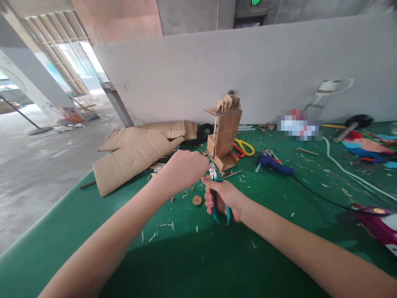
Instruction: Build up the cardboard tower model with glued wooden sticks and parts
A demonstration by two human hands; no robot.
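Observation:
My right hand (225, 196) is wrapped around a pair of diagonal cutters (214, 171) with teal handles, their metal jaws pointing up and away from me. Close to the jaws, my left hand (189, 167) is closed, its back towards me; whatever its fingers hold is hidden. Just beyond both hands stands a tall cardboard structure (228, 132) with round cardboard pieces at its top. A small cardboard disc (197, 200) with a hole in its middle lies on the green table below my left hand.
Folded cardboard sheets (133, 159) lie at the left. Behind the structure are red and yellow scissors (244, 147); a blue glue gun (276, 164) with a black cord lies right of it. Scraps litter the table (173, 256). A magenta object (375, 227) sits at the right edge.

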